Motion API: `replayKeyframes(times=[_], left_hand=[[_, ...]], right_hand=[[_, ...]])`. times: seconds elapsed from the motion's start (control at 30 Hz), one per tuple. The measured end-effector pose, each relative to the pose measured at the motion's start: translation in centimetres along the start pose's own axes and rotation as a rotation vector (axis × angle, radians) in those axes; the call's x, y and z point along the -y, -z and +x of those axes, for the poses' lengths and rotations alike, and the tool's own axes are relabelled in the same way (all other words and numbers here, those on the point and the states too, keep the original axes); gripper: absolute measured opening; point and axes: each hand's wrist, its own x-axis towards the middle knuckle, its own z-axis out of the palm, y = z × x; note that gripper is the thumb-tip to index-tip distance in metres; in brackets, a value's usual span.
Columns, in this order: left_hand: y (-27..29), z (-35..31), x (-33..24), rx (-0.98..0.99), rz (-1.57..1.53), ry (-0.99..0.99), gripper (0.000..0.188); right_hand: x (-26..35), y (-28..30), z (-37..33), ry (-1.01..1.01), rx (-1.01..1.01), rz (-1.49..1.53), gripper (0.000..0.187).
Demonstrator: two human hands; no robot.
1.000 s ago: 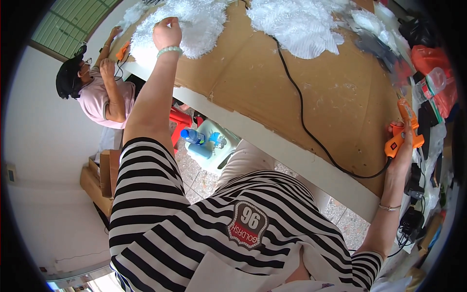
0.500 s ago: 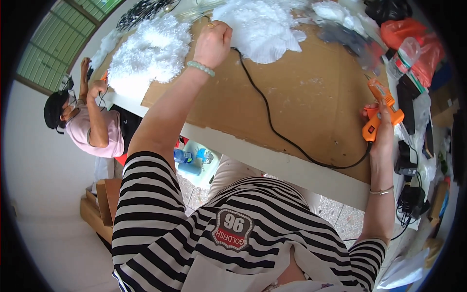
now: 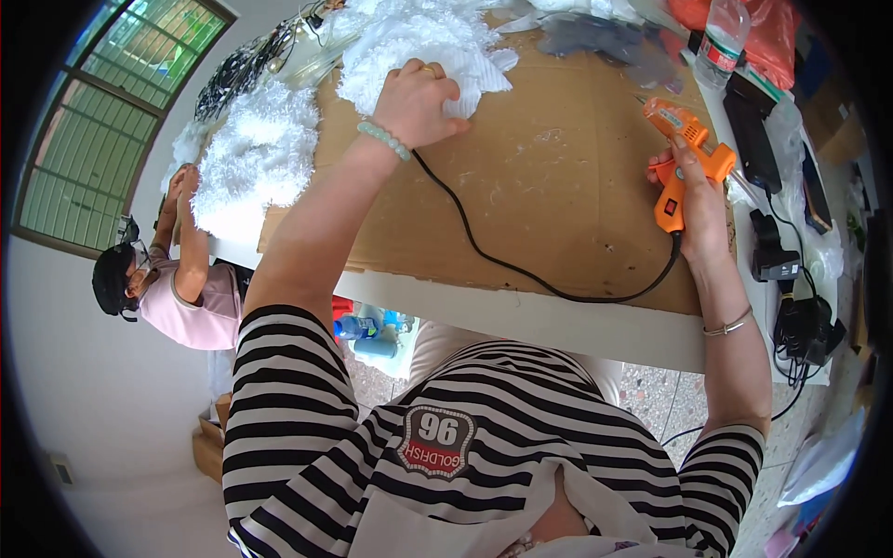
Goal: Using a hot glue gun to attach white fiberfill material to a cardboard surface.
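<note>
Fluffy white feather mat (image 3: pixel 419 46) under left hand's (image 3: pixel 420 100) curled fingers; right hand (image 3: pixel 693 191) clamped around orange plastic glue gun (image 3: pixel 684 153).

One orange glue gun (image 3: pixel 684 153), one black cord (image 3: pixel 521 270), two white fluffy heaps (image 3: pixel 256 153), one clear plastic bottle (image 3: pixel 724 33), one cardboard sheet (image 3: pixel 558 177), one co-worker (image 3: pixel 177 288).

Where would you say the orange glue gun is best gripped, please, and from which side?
By its handle, from the cord end. The right hand already wraps the orange glue gun there, a finger by the trigger, black cord trailing from the butt. The nozzle points away over the cardboard sheet, so keep clear of that end.
</note>
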Motion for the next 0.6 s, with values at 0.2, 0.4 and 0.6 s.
replayKeyframes(times=[0.2, 0.4, 0.6], left_hand=[[-1.4, -0.1, 2.2, 0.070, -0.086, -0.093, 0.011], [3.5, 4.1, 0.4, -0.010, -1.124, 0.592, 0.016], [1.2, 6.3, -3.0, 0.103, -1.304, 0.630, 0.020]], right_hand=[[-0.2, 0.1, 0.2, 0.011, 0.025, 0.013, 0.030], [-0.1, 0.9, 0.7, -0.019, -0.038, 0.103, 0.029], [0.3, 1.1, 1.3, 0.046, -0.086, 0.195, 0.027]])
